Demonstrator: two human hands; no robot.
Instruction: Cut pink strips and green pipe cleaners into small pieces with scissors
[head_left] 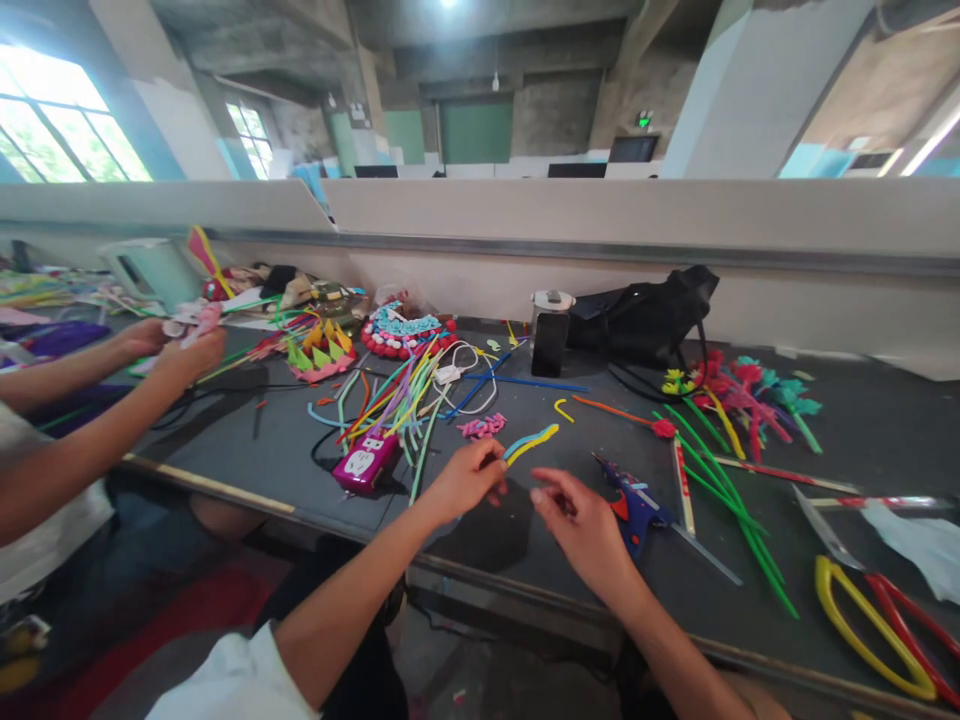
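My left hand is closed in a pinch on a blue and yellow pipe cleaner piece, whose far end points forward and to the right. Slightly curled, with the fingers apart, my right hand hovers just right of that piece and holds nothing. Beside it lies a blue glue gun with an orange trigger. Small pink pipe cleaner curls lie beyond my left hand, and a short bent yellow piece sits a bit farther off.
A purple box holds many coloured pipe cleaners. Pipe cleaner flowers, green stems and large scissors lie at right. A phone leans near a black bag. At left, another person's hands hold something pink.
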